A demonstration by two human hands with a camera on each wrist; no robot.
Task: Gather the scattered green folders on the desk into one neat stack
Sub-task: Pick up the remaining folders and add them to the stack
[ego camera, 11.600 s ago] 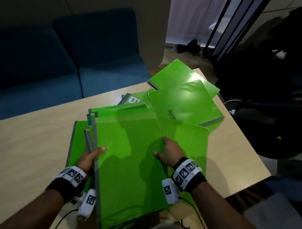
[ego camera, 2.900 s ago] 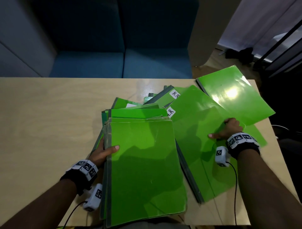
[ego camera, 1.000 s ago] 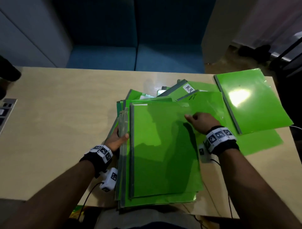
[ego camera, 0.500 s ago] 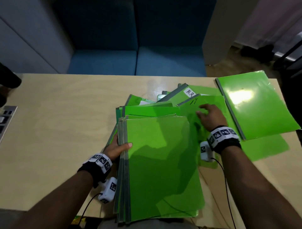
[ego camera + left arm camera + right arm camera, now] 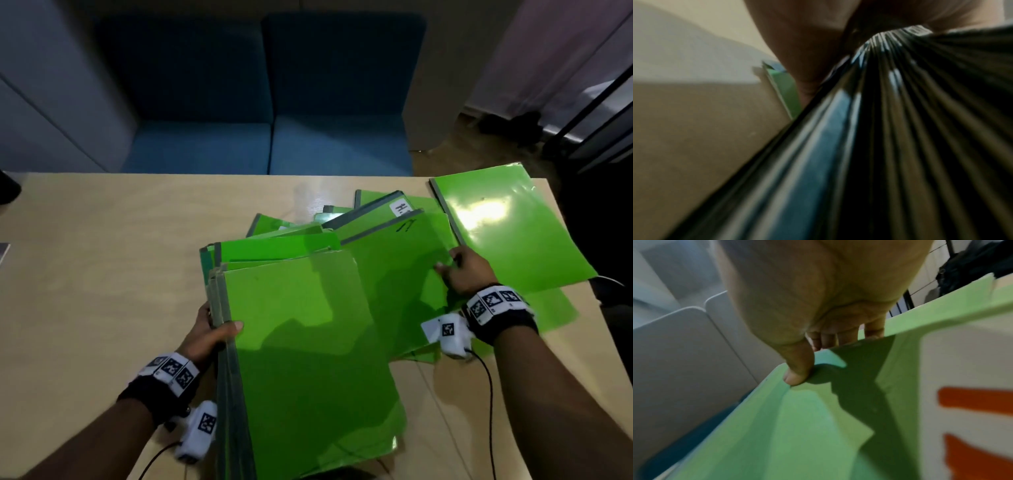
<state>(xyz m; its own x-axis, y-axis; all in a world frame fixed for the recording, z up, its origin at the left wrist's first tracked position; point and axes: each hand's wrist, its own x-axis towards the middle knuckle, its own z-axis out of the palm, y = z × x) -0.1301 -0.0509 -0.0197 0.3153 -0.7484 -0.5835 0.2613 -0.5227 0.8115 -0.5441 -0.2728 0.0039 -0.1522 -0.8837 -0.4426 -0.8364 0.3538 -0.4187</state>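
A stack of green folders (image 5: 308, 359) lies at the desk's near edge. My left hand (image 5: 212, 334) grips its grey spine side, thumb on top; the left wrist view shows the blurred spines (image 5: 879, 146) close up. To the right, my right hand (image 5: 460, 274) pinches the right edge of a loose green folder (image 5: 397, 274) marked with black pen strokes; the right wrist view shows the thumb (image 5: 797, 369) on top and the fingers under the lifted edge. Further folders fan out behind, one with a white label (image 5: 400, 207). One more glossy folder (image 5: 507, 229) lies at the far right.
The wooden desk (image 5: 102, 274) runs left. A blue sofa (image 5: 267, 137) stands behind it. The desk's right edge drops off close to the glossy folder. A thin green sheet (image 5: 555, 308) lies under my right wrist.
My right hand has moved right, from the top of the pen-marked folder to its right edge, and now pinches it. My left hand still holds the stack's spine side.
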